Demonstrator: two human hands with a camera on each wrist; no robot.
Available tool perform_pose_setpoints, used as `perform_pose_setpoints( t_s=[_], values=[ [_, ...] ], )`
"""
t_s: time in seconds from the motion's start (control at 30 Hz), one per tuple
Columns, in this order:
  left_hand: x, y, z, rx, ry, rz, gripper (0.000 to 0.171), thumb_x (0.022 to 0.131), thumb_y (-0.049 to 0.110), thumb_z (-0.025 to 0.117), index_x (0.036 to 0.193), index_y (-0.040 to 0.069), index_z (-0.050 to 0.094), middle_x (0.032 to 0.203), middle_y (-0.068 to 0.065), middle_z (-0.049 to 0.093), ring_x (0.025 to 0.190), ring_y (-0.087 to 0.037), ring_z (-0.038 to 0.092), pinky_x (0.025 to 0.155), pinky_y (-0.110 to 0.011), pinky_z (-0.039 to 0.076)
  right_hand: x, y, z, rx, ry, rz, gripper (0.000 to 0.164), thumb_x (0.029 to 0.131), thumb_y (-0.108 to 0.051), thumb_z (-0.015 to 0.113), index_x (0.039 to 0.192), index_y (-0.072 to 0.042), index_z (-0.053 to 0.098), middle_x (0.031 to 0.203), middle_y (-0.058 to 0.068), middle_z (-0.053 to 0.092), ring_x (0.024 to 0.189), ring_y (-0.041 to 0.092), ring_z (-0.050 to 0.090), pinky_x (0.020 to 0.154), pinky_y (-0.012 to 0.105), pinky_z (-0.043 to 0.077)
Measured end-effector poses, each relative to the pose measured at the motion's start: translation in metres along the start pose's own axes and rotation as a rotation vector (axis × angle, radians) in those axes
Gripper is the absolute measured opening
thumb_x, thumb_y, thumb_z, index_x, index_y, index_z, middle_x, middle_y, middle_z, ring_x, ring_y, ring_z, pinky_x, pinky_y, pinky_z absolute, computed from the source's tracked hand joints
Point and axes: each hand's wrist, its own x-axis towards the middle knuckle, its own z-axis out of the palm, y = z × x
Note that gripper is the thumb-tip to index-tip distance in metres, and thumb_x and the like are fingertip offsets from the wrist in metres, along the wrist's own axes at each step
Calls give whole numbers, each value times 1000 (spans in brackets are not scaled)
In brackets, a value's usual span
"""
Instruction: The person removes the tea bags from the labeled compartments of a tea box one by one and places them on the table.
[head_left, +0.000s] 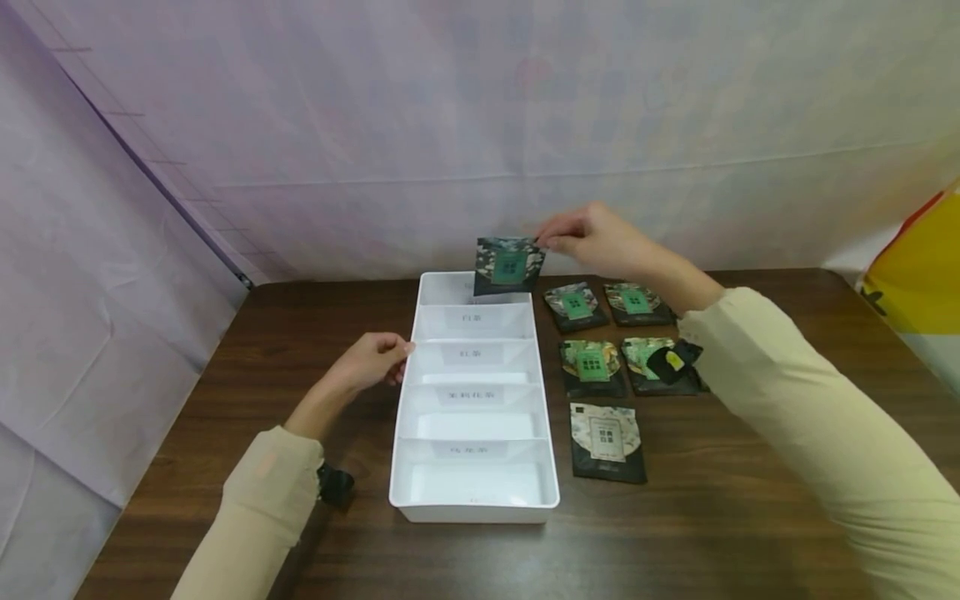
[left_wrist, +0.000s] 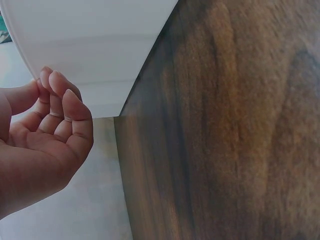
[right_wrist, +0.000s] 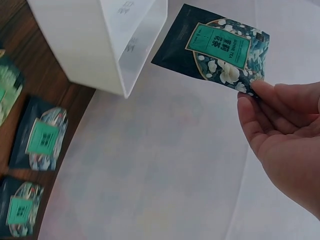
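Note:
My right hand [head_left: 600, 237] pinches a dark green tea sachet [head_left: 510, 267] by one top corner. The sachet hangs just over the far end of a white compartment box [head_left: 480, 514]; in the right wrist view its teal label and white flowers show clearly [right_wrist: 217, 47]. At the box's left side, my left hand [head_left: 372, 360] pinches the rim between thumb and fingertips, seen closer in the left wrist view [left_wrist: 50, 125]. Each compartment carries a printed label, and the visible floors are bare white.
Right of the box lie several sachets: two green-labelled ones [head_left: 576, 306] at the back, two yellow-green ones [head_left: 592, 368] midway, and a pale one [head_left: 607, 443] nearest. My right sleeve passes above the rightmost sachets. A white cloth [head_left: 337, 167] hangs behind the brown table [head_left: 337, 542].

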Motion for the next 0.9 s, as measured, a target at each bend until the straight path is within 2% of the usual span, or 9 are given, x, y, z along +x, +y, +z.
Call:
perform_pose_setpoints(
  t_s=[0.27, 0.4, 0.47, 0.53, 0.63, 0.73, 0.9],
  values=[
    [0, 0, 0, 1, 1, -7, 22, 96, 10, 47, 84, -6, 54, 64, -5, 51, 58, -12, 50, 56, -27, 46, -18, 11, -15, -15, 1, 64, 26, 96, -7, 45, 113, 4, 60, 124, 19, 52, 114, 32, 48, 90, 47, 39],
    [0, 1, 0, 2, 1, -7, 22, 96, 10, 46, 84, -7, 54, 64, -5, 51, 58, -12, 50, 56, -27, 45, -27, 18, -20, -44, -9, 84, 27, 96, -9, 45, 115, 3, 59, 123, 21, 52, 106, 30, 52, 81, 43, 42],
    [0, 1, 0, 2, 3, -9, 22, 96, 10, 46, 84, -7, 54, 65, -6, 51, 58, -13, 50, 56, -27, 45, -31, 20, -22, -58, -11, 96, 26, 96, -9, 46, 115, 2, 59, 121, 21, 54, 87, 26, 56, 69, 38, 42],
    [-1, 1, 0, 4, 4, -7, 22, 96, 10, 46, 84, -7, 54, 65, -6, 51, 58, -13, 50, 56, -26, 45, -34, 23, -25, -73, -15, 103, 25, 95, -7, 46, 114, 1, 60, 119, 21, 55, 68, 20, 53, 59, 34, 42],
    [-1, 2, 0, 7, 6, -6, 22, 96, 10, 46, 84, -7, 54, 65, -6, 51, 58, -13, 50, 56, -26, 46, -40, 27, -28, -74, -24, 122, 25, 95, -7, 46, 114, 1, 60, 117, 21, 57, 45, 12, 35, 46, 30, 38],
    [-2, 2, 0, 8, 7, -7, 22, 96, 9, 46, 84, -7, 54, 65, -7, 51, 58, -13, 50, 56, -27, 46, -45, 30, -32, -73, -30, 140, 25, 95, -8, 46, 115, -1, 60, 112, 21, 59, 38, 9, 29, 38, 28, 35],
    [-1, 1, -1, 12, 2, -3, 22, 96, 9, 46, 85, -8, 54, 66, -7, 51, 58, -13, 50, 57, -29, 47, -55, 36, -38, -107, -28, 137, 26, 95, -12, 47, 115, -1, 60, 101, 19, 63, 37, 10, 29, 36, 29, 32]
  ],
)
